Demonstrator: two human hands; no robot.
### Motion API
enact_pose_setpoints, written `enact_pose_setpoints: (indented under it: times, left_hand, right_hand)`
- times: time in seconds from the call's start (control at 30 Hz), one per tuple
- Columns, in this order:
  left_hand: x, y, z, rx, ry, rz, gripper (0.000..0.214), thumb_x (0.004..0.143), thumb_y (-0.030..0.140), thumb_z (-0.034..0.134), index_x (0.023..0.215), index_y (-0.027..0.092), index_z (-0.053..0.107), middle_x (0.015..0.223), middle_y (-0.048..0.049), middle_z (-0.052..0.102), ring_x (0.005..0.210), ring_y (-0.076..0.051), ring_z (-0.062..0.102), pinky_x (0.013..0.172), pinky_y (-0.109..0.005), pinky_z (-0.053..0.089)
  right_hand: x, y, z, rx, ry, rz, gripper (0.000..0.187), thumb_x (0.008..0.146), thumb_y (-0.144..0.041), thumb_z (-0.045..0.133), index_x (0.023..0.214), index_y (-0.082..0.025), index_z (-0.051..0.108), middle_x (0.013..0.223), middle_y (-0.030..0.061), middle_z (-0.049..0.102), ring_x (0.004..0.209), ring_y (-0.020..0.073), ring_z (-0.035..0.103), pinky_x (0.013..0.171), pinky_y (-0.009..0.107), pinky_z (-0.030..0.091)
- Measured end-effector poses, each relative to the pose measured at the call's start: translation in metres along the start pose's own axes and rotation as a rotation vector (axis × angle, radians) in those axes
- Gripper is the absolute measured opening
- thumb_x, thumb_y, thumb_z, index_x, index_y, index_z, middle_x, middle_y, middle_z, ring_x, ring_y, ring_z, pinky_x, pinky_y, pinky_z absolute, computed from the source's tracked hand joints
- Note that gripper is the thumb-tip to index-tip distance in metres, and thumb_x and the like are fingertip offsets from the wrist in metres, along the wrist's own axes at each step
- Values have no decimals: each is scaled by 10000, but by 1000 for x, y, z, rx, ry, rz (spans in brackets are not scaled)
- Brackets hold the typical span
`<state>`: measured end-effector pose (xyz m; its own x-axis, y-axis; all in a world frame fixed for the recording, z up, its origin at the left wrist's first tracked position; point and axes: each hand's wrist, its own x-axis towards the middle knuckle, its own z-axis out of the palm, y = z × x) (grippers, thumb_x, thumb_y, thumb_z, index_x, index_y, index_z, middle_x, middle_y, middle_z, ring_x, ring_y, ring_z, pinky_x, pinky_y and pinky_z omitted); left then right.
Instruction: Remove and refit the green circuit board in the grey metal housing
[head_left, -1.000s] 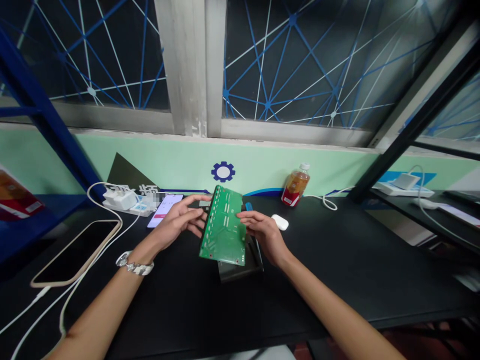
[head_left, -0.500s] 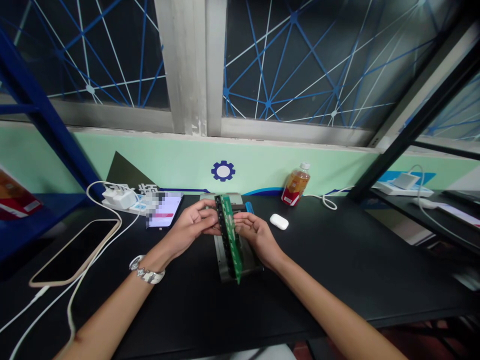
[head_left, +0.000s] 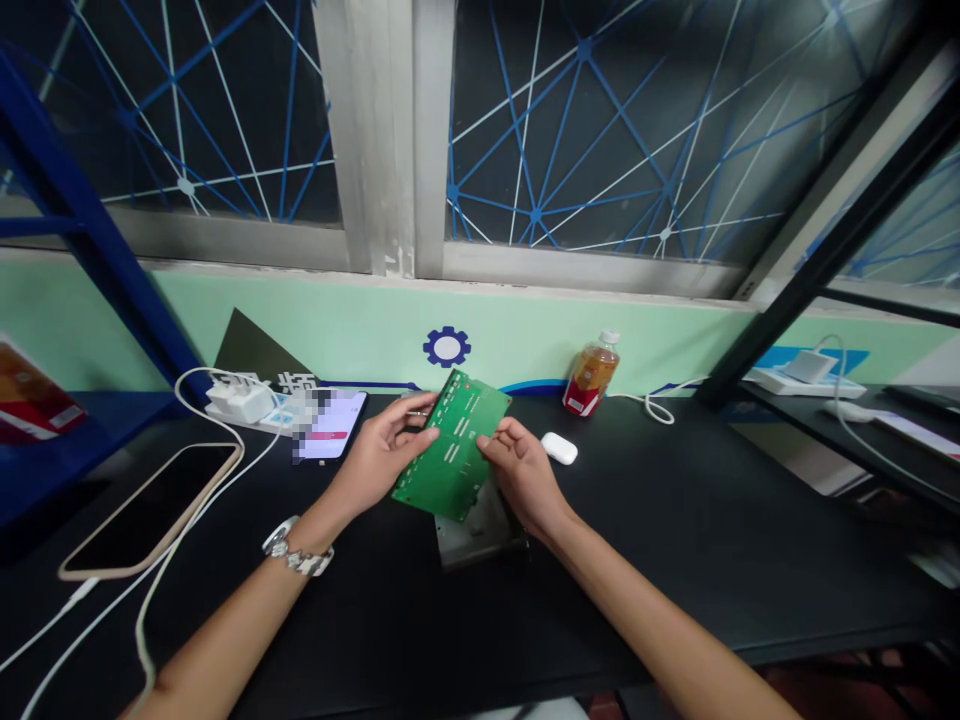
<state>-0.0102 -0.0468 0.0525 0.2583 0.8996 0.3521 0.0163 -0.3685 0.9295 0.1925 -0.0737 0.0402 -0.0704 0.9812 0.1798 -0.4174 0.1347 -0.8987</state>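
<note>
A green circuit board [head_left: 454,450] is held up between both hands, tilted, its flat printed face towards me. My left hand [head_left: 386,450] grips its left edge, thumb on the face and fingers behind. On the opposite edge, my right hand [head_left: 521,470] pinches the board with the thumb in front. Below it a grey metal plate or casing [head_left: 480,540] lies on the black table, largely covered by the board and my right hand. The side of the board facing away is hidden.
Left of my hands lie a phone with a lit screen [head_left: 330,425], a dark phone in a beige case [head_left: 150,510] and a power strip [head_left: 255,400] with white cables. To the right are a white earbud case [head_left: 559,448] and a drink bottle [head_left: 592,372].
The circuit board has turned from nearly edge-on to showing its broad green face. Both hands have kept hold of it and shifted only slightly.
</note>
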Motion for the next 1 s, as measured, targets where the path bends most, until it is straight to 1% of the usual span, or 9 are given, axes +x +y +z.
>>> enact_pose_setpoints:
  times: [0.17, 0.33, 0.4, 0.47, 0.57, 0.63, 0.7, 0.8, 1.0]
  left_hand:
    - [1, -8, -6, 76, -50, -64, 448, 887, 386, 655, 1282, 185, 591, 987, -64, 656, 857, -184, 645, 740, -315, 573]
    - [-1, -7, -3, 1, -132, -116, 466, 876, 387, 671, 1288, 187, 587, 977, -69, 679, 838, -187, 670, 703, -303, 582]
    - [0, -7, -6, -40, -136, -138, 450, 863, 385, 686, 1260, 186, 609, 1018, -82, 694, 863, -195, 681, 713, -310, 587]
    - [2, -5, -10, -69, -120, -156, 433, 861, 383, 690, 1242, 188, 625, 1078, -96, 704, 895, -203, 688, 731, -311, 587]
    - [4, -5, -15, -113, -73, -187, 447, 868, 381, 689, 1263, 186, 613, 1124, -107, 711, 906, -202, 693, 737, -302, 580]
    - [4, -7, -16, -147, -60, -208, 464, 877, 381, 683, 1286, 179, 596, 1127, -108, 713, 941, -206, 691, 774, -312, 577]
    - [4, -10, -14, -174, -61, -219, 474, 883, 388, 679, 1295, 170, 587, 1117, -108, 720, 973, -213, 690, 829, -339, 571]
    - [1, -13, -4, -198, -86, -227, 477, 884, 409, 677, 1286, 165, 602, 1141, -109, 722, 995, -222, 693, 906, -374, 554]
    - [-7, -1, 13, -297, -147, -265, 532, 881, 414, 684, 1356, 201, 576, 1370, -133, 613, 1242, -285, 584, 970, -387, 529]
  right_hand:
    - [-3, -13, 3, 35, 63, 59, 306, 731, -363, 810, 817, -212, 558, 762, -37, 624, 651, 121, 565, 660, 251, 463]
    - [-4, -14, 5, 68, 72, 93, 287, 730, -365, 801, 820, -212, 575, 739, -34, 628, 639, 125, 567, 663, 260, 475]
    - [-4, -17, 2, -2, 33, 86, 251, 758, -383, 771, 859, -209, 621, 761, -17, 638, 684, 142, 585, 704, 276, 487]
    - [-5, -21, -4, -138, -46, 24, 256, 782, -372, 749, 966, -209, 676, 878, 18, 668, 814, 169, 613, 772, 291, 493]
    - [-7, -27, -13, -429, -214, -119, 469, 770, -295, 764, 1224, -243, 658, 1084, 53, 664, 960, 200, 608, 812, 298, 492]
    - [-11, -27, -16, -547, -325, -137, 637, 791, -262, 743, 1395, -270, 540, 1060, 51, 664, 840, 172, 609, 710, 270, 492]
    - [-15, -24, -15, -585, -400, -109, 693, 844, -272, 685, 1486, -280, 425, 974, 36, 656, 666, 123, 558, 585, 229, 451]
    - [-22, -18, -9, -615, -409, -125, 660, 878, -303, 644, 1495, -277, 411, 864, 2, 594, 559, 81, 472, 503, 196, 387]
    - [-32, -9, 8, -642, -338, -212, 719, 811, -329, 737, 1467, -268, 450, 797, -29, 514, 596, 89, 486, 536, 204, 414]
